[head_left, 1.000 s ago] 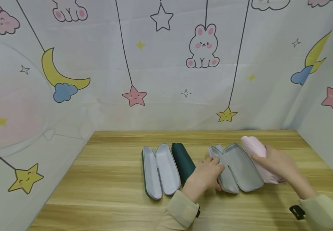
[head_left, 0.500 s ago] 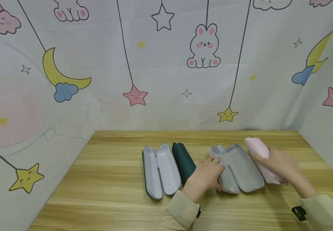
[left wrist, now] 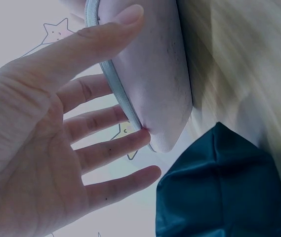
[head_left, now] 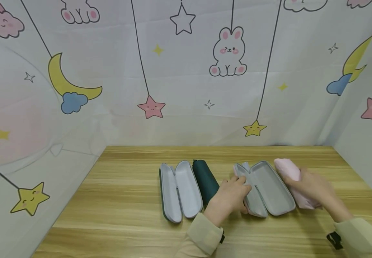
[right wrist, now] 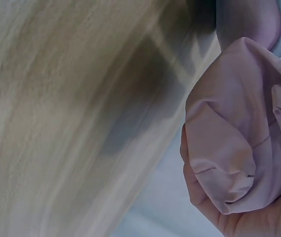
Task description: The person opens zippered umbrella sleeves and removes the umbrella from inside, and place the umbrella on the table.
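An open zip case with grey lining [head_left: 271, 190] and a pink outside lies spread on the table in the head view. My left hand [head_left: 229, 195] holds its left half; in the left wrist view the thumb lies on the pink outer wall [left wrist: 155, 74] and some fingertips reach behind the zip edge. My right hand [head_left: 313, 184] grips a pink fabric roll [head_left: 289, 170], shaped like a folded compact umbrella, just right of the case. The right wrist view shows the roll's gathered, folded end [right wrist: 229, 143], with fingers around its underside.
To the left, a second open case [head_left: 186, 190], dark green outside with pale lining, lies on the wooden table [head_left: 108, 200]. A dark green fabric roll [head_left: 203, 179] sits between the two cases, close to my left wrist. A printed cloth backdrop [head_left: 186, 79] hangs behind the table.
My right hand and the pink roll have shifted slightly right, then toward me. My left hand and both cases have stayed nearly still.
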Available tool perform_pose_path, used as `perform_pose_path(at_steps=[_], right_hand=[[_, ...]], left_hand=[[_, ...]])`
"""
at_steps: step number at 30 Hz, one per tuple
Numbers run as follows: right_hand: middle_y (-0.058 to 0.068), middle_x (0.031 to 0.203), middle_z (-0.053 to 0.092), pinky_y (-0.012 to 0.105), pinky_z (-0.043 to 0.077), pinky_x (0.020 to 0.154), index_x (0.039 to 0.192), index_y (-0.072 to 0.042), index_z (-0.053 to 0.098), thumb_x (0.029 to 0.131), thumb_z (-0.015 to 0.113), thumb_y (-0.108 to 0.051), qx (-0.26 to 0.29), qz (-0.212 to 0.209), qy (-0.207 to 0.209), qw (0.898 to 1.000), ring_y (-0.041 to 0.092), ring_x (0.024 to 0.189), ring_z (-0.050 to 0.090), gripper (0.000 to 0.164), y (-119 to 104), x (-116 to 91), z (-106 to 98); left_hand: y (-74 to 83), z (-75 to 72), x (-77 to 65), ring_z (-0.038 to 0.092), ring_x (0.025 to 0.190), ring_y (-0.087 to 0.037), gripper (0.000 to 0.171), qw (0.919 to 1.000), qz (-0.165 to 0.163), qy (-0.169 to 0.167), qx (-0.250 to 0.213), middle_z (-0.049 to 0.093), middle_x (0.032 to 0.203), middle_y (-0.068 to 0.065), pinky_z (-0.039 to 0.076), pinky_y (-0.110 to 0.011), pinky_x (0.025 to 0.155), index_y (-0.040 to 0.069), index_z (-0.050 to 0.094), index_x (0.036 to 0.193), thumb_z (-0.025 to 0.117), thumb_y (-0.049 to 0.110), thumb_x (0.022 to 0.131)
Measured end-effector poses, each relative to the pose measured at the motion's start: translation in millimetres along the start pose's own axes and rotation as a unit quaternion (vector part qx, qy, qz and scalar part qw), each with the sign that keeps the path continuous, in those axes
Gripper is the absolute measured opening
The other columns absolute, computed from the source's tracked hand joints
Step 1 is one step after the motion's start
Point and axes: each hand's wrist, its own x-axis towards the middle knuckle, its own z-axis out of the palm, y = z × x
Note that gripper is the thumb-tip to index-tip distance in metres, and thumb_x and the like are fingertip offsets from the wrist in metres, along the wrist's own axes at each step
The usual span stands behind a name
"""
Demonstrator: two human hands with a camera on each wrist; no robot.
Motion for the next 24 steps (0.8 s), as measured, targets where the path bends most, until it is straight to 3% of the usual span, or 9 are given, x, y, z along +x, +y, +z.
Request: perform_pose_path(at_steps=[14,24], right_hand=[[0.015,0.078,0.057,0.034,0.039,0.049,0.110,0.012,0.045,0.091,0.049,-0.056,-0.006,0.001,-0.012,1.000,0.023,0.064,0.054,0.071,3.4,1.5,3.4],[0.017,0.080,0.058,0.035,0.039,0.049,0.110,0.011,0.046,0.090,0.050,-0.056,-0.009,0.011,-0.016,1.000,0.024,0.065,0.055,0.070,6.8,3.9,6.5]], left_hand=[[0.7,-2.5,-2.0,0.051,0.118,-0.011,0.059,1.0000,-0.002,-0.001,0.007,0.054,0.126,0.010,0.048,-0.035,0.095,0.032,0.062,0.122,0.083,0.047,0.069],[0.3,-2.0,-2.6,0.050,0.119,-0.012,0.059,1.0000,-0.002,0.000,0.007,0.054,0.126,0.010,0.048,-0.035,0.094,0.032,0.062,0.122,0.083,0.047,0.069]])
